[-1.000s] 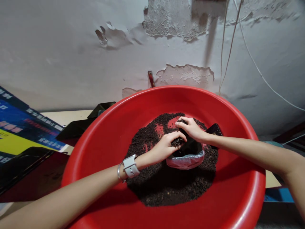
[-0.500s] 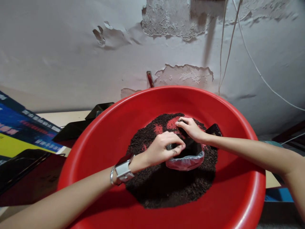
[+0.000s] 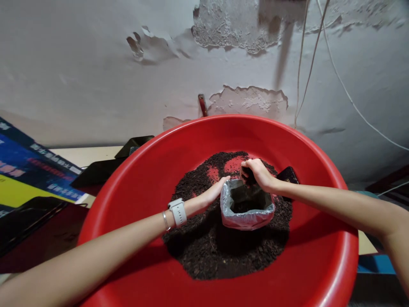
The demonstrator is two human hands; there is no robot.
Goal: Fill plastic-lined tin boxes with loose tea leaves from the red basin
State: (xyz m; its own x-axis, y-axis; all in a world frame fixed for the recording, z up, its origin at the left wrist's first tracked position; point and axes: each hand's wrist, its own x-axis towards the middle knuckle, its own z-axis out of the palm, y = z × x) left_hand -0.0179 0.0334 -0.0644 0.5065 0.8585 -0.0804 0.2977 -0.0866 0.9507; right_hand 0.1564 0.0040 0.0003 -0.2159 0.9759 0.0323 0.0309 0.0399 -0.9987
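A big red plastic basin (image 3: pixel 150 170) holds a heap of dark loose soil (image 3: pixel 217 251). In the middle of the heap stands a small pot lined with a grey plastic bag (image 3: pixel 244 217), partly filled with soil. My left hand (image 3: pixel 213 192) lies flat with its fingers stretched out against the pot's left side. It wears a white watch and a bracelet on the wrist. My right hand (image 3: pixel 257 174) is curled over the pot's far rim, gripping the bag edge there. A dark object (image 3: pixel 289 175) sticks out of the soil just behind my right wrist.
The basin stands against a peeling grey wall (image 3: pixel 96 76) with thin cables (image 3: pixel 306 59) hanging at the right. A printed blue and yellow box (image 3: pixel 28 170) and black trays (image 3: pixel 99 170) lie to the left. A red-handled tool (image 3: pixel 202 105) pokes up behind the basin.
My left hand has come off the top of the pot, opened and moved to its left side. The bag's mouth now stands open. My right hand stayed at the far rim.
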